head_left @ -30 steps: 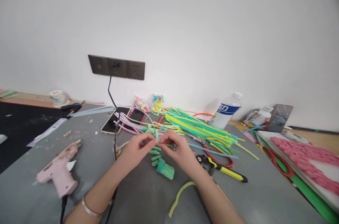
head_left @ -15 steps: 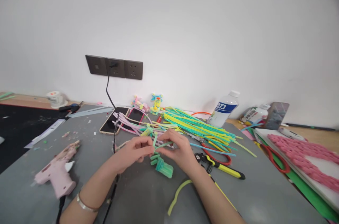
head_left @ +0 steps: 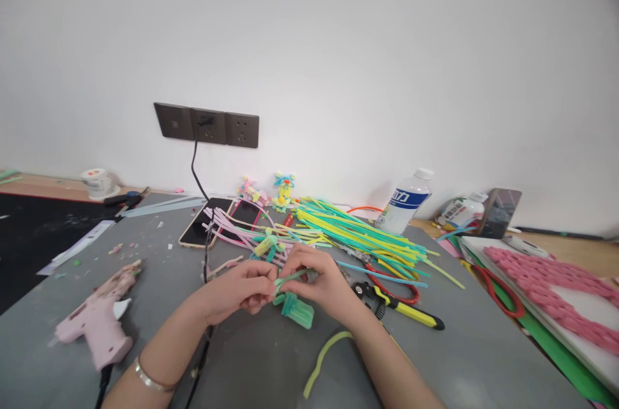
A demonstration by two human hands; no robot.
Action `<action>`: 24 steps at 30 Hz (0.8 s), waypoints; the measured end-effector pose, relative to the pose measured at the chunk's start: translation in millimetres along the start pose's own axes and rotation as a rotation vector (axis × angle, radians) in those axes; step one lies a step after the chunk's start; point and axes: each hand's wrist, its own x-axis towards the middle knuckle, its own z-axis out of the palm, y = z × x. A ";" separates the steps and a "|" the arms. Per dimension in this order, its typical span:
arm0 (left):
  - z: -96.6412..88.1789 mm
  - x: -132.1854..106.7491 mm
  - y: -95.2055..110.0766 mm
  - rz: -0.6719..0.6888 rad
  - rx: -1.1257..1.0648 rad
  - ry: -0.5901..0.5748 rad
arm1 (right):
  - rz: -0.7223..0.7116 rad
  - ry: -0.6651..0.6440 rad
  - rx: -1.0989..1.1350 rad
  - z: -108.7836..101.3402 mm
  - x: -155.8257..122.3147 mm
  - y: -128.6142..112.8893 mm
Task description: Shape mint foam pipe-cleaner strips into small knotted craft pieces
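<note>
My left hand (head_left: 239, 289) and my right hand (head_left: 322, 283) meet over the grey table (head_left: 251, 364), both pinching a thin green pipe cleaner (head_left: 289, 277) that runs between their fingertips. Just below them lies a small bundle of short green pipe-cleaner pieces (head_left: 296, 309). A bracelet sits on my left wrist (head_left: 147, 378). A bent yellow-green pipe cleaner (head_left: 322, 357) lies by my right forearm.
A pink glue gun (head_left: 94, 322) lies at the left, its black cord running to a wall socket (head_left: 207, 125). Behind the hands are two phones (head_left: 200, 228), a pile of coloured pipe cleaners (head_left: 358, 235), pliers (head_left: 399, 306), a bottle (head_left: 405, 201) and pink knitted work (head_left: 556, 280).
Both hands have drawn slightly nearer to me and lower, still working the green pipe cleaner. The view has shifted a little to the right.
</note>
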 end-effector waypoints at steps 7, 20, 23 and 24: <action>-3.1 7.4 -3.6 0.241 0.337 0.151 | 0.087 0.096 0.010 -1.1 2.0 3.9; -5.0 6.2 -4.3 0.581 0.915 0.311 | 0.200 0.172 0.098 -0.9 4.2 8.2; -4.8 6.5 -4.8 0.591 0.934 0.321 | 0.218 0.161 0.124 -1.4 4.5 7.0; -4.6 6.5 -4.7 0.595 0.941 0.322 | 0.225 0.156 0.134 -1.7 4.6 6.6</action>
